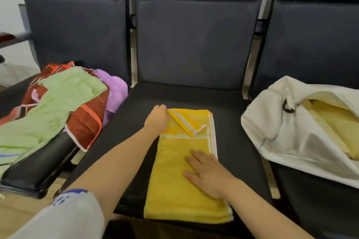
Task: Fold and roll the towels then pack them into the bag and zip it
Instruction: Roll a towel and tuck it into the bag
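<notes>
A row of three dark padded seats (194, 44) fills the view, with their backrests upright behind. On the middle seat (237, 122) lies a yellow towel (174, 184), folded into a long strip that runs from the front edge toward the backrest.

The left hand (157, 117) reaches out on a straight, bare arm with a pale sleeve (73, 217) pushed up near the elbow. It grips the far left corner of the yellow towel, and the white-trimmed far end is turned back over the strip in a slanted flap. The right hand (207, 174) lies flat on the middle of the towel, near its right edge, with the fingers spread and pointing toward the far left.

The towel's near end reaches the front lip of the seat. Bare cushion shows on both sides of it, and more between its far end and the backrest.

On the left seat sits a loose pile: a green towel (58, 99) on top, a red patterned towel (87, 120) under it and a purple towel (116, 89) at the back. The red towel's corner hangs over the gap toward the middle seat. On the right seat rests a white bag (281, 141) with its zip (278, 131) undone, its mouth gaping and a pale yellow towel (334, 118) inside.
</notes>
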The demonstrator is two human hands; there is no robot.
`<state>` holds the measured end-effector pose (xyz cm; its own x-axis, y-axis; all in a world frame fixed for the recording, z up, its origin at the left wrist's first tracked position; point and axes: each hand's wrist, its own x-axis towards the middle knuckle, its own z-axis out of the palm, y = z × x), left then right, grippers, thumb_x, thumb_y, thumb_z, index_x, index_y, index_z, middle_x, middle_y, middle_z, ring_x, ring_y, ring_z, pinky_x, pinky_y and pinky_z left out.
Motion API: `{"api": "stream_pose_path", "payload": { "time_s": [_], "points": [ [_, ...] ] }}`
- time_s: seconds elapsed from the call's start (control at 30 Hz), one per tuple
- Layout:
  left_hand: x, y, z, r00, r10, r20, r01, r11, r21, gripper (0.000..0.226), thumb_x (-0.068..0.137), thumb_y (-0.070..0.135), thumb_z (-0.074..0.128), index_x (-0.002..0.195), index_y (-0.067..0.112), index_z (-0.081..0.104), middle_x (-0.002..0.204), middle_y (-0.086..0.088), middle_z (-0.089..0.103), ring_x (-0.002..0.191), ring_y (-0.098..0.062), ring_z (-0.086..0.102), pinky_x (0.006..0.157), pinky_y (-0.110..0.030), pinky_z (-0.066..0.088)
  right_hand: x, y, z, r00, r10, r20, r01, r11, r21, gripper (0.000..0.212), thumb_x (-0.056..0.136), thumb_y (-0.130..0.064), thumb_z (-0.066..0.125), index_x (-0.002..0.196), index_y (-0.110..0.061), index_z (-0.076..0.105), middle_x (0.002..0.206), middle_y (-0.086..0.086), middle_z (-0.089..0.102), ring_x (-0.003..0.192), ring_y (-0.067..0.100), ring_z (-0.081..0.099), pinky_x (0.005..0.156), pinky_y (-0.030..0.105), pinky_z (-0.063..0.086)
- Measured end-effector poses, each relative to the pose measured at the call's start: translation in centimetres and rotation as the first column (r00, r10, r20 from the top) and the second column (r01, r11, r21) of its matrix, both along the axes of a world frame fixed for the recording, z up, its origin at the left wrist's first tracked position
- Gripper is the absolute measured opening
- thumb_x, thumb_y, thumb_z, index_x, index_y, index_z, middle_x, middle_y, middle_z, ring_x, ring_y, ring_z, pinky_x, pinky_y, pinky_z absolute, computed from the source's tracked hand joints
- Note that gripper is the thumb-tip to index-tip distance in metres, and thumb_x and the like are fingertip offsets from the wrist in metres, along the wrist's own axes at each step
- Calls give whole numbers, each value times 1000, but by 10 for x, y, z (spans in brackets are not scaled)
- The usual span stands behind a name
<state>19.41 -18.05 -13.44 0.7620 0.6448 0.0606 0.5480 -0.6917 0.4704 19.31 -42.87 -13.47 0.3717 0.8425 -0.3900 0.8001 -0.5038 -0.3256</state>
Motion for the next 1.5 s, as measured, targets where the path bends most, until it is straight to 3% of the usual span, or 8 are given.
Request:
{"api": "stream_pose_path", "payload": {
  "time_s": [0.4,0.6,0.83,1.0,1.17,1.3,1.4,1.5],
  "points": [
    [28,34,18,954,220,205,-47,783,-620,11,86,11,54,85,11,65,90,-12,60,85,-25,57,81,-35,47,2,0,-6,999,11,-30,-10,1000,29,109,58,-79,-11,154,-32,5,162,-9,-11,147,9,-16,119,36,-13],
    [42,34,15,999,-26,-45,24,999,-40,32,85,53,59,105,28,55,106,6,48,103,-15,44,97,-42,35,1,0,-2,998,0,-56,1,1000,21,111,56,-79,-10,154,-32,7,162,-8,-8,148,10,-14,119,37,-12],
    [19,10,14,788,-554,-269,609,767,204,47,83,26,58,127,25,43,75,9,53,71,-14,56,54,-23,38,2,1,-5,999,-1,-47,2,1000,24,111,56,-79,-10,154,-31,8,162,-7,-9,148,11,-14,119,37,-12],
    [33,-4,19,840,-305,-449,504,746,436,70,88,61,43,143,21,26,94,0,63,82,-22,63,61,-31,46,2,0,-6,999,-5,-50,6,1000,28,109,58,-79,-9,154,-32,8,162,-7,-9,148,11,-14,119,38,-12],
    [43,-21,23,977,-83,-198,31,967,-253,69,85,36,64,138,10,29,90,-4,58,76,-23,63,67,-37,56,2,0,-5,998,-5,-55,6,1000,26,107,59,-79,-8,154,-31,8,162,-7,-9,148,11,-13,119,37,-12],
    [45,-28,36,927,167,336,297,221,-929,74,97,9,48,152,23,2,123,-22,60,105,-36,64,90,-46,52,2,1,-4,999,-5,-49,6,1000,26,107,60,-79,-7,154,-31,9,162,-7,-8,148,12,-13,119,37,-12],
    [40,-35,27,895,-50,442,386,580,-717,48,94,-3,47,138,13,38,122,-16,61,111,-30,62,88,-36,53,2,1,-3,999,1,-51,0,1000,16,107,59,-78,-8,154,-31,9,162,-7,-8,148,12,-13,119,37,-12],
    [26,-37,-4,827,-442,347,440,894,89,35,94,17,40,125,7,53,126,-8,58,124,-26,51,102,-36,43,2,1,-2,999,1,-49,0,1000,8,110,57,-78,-8,154,-30,9,162,-6,-7,148,12,-12,119,38,-12]
  ]
}}
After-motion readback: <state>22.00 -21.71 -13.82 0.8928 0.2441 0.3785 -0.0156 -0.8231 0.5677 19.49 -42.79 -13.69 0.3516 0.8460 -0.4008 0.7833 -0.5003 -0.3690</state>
